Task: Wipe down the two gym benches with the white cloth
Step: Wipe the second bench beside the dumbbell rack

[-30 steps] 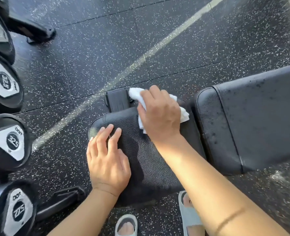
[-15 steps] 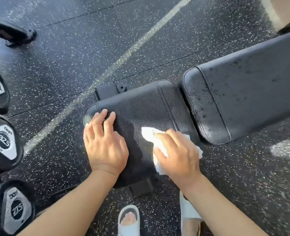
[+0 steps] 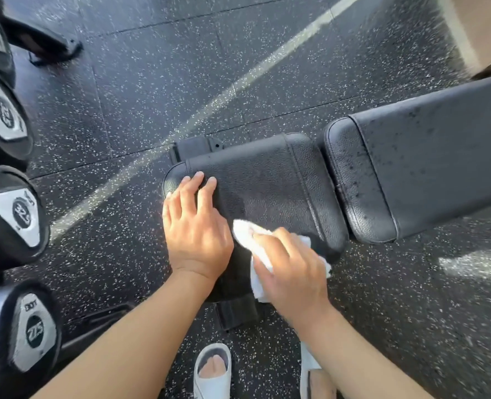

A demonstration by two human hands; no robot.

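A black padded gym bench lies across the middle of the view, with a short seat pad (image 3: pixel 270 182) and a long back pad (image 3: pixel 428 168) to its right, speckled with droplets. My right hand (image 3: pixel 293 272) presses a crumpled white cloth (image 3: pixel 253 246) onto the near edge of the seat pad. Flat on the seat pad's left end rests my left hand (image 3: pixel 195 226), fingers spread, holding nothing. Only one bench is in view.
Several black dumbbells (image 3: pixel 17 211) sit on a rack along the left edge. The floor (image 3: pixel 181 82) is black speckled rubber with a pale diagonal line. My feet in white sandals (image 3: pixel 212 370) stand just below the bench. A black bench foot (image 3: pixel 195 146) pokes out behind the seat.
My right hand has dragged the cloth from the seat pad's far edge to its near edge, then a little leftward. My left hand has stayed on the pad's left end.
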